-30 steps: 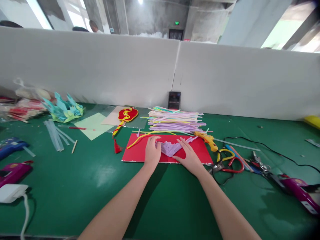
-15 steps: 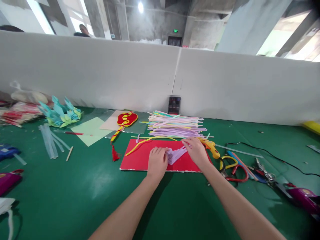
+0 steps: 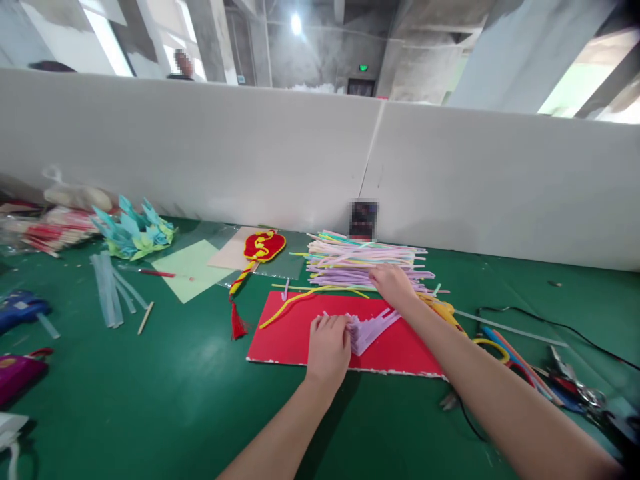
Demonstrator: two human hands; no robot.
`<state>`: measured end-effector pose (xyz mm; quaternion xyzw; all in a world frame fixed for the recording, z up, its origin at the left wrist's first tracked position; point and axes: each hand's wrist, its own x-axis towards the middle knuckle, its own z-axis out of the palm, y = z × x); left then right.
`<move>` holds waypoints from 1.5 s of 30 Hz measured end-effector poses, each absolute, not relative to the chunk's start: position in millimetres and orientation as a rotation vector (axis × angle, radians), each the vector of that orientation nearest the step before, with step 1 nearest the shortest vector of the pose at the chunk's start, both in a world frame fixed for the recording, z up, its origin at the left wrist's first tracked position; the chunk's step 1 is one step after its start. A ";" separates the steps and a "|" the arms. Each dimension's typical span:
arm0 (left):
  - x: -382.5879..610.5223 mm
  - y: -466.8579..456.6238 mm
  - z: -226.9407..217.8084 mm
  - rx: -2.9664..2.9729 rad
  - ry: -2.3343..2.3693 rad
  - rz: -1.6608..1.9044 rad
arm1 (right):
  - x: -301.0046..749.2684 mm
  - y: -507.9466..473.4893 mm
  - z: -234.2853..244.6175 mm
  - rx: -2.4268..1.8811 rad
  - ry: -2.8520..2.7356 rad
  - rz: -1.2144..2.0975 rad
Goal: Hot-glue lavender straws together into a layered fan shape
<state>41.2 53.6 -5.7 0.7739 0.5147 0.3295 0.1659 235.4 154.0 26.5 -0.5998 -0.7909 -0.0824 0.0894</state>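
My left hand is closed around the left side of a bundle of lilac pipe cleaners, folded into a V. The bundle rests over a red board, its loose ends fanning up to the right. Stretched past it, my right hand has its fingertips on the lilac front of a pile of pastel pipe cleaners. Those fingers are drawn together, and what they pinch, if anything, is hidden. A bent yellow pipe cleaner lies across the board's upper left.
Left lie a red-and-yellow fan-shaped ornament, green paper, clear glue sticks and a blue-green folded-paper piece. Beside my right forearm are a yellow glue gun, scissors and a black cord. A white partition stands behind.
My right hand has left the loose ends of the lilac bundle and moved up to the pile. My left hand keeps its hold. The whole view has shifted slightly.
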 end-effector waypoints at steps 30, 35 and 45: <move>42.2 53.8 -7.5 2.223 1.455 0.950 | 253.6 88.9 94.1 -1.751 -1.665 -0.520; 41.2 52.3 -4.0 2.214 1.452 1.000 | 243.0 77.9 96.7 -1.575 -1.497 -0.263; 40.3 35.1 7.0 1.499 1.226 1.303 | 209.3 35.7 65.6 -0.994 -0.858 0.721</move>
